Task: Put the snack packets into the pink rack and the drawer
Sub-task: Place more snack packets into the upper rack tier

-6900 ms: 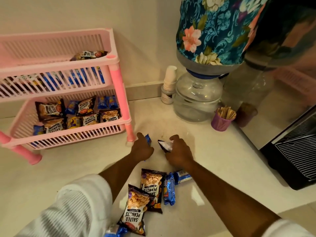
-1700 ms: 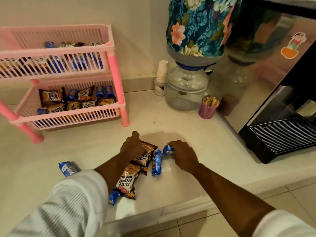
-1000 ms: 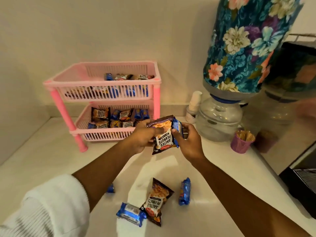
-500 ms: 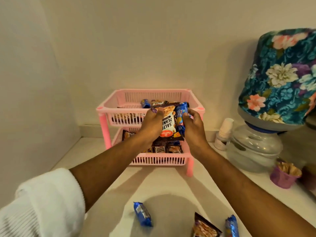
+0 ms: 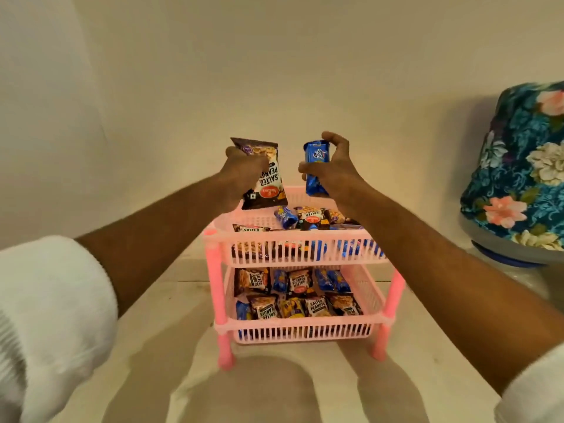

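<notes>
The pink two-tier rack [image 5: 299, 236] stands on the counter straight ahead, both tiers holding several peanut and biscuit packets. My left hand [image 5: 241, 175] grips a dark salted peanuts packet [image 5: 268, 181] above the rack's top tier, near its back left. To the right of it, my right hand [image 5: 335, 169] pinches a blue biscuit packet [image 5: 316, 166] upright over the same tier. The two packets are apart. No drawer is in view.
A water dispenser jar under a floral cover [image 5: 518, 175] stands at the right, close to the rack. The pale counter [image 5: 171, 346] runs toward me in front of the rack. Walls close in behind and at the left.
Both hands rose from in front of the top tier to above it and moved apart, separating the peanuts packet and the blue packet. My view came closer; the loose packets on the counter left the frame.
</notes>
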